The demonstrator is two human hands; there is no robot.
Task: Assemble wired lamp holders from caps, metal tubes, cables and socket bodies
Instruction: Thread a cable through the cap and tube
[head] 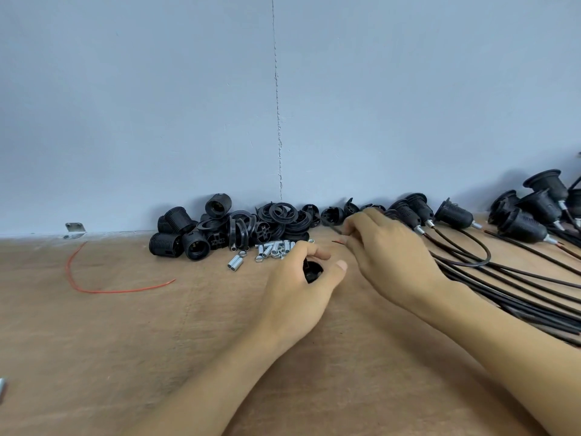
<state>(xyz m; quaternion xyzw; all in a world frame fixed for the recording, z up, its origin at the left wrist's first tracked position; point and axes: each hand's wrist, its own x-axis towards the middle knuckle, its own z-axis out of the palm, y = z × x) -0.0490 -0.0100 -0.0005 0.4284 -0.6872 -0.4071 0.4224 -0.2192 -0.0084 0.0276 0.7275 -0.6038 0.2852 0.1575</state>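
My left hand (301,278) grips a small black cap (312,270) low over the wooden table, mostly hidden by the fingers. My right hand (386,247) pinches the bared reddish end of a black cable (339,242) just right of it. Behind the left hand lies a scatter of short metal tubes (270,248). A heap of black socket bodies and rings (226,229) sits against the wall. Loose black cables (518,287) run off to the right.
Several assembled lamp holders with cables (456,215) lie along the wall at the right. A loose red wire (94,278) curls on the table (125,341) at the left. A metal bracket (74,229) sits at the wall. A metal piece (2,388) shows at the left edge.
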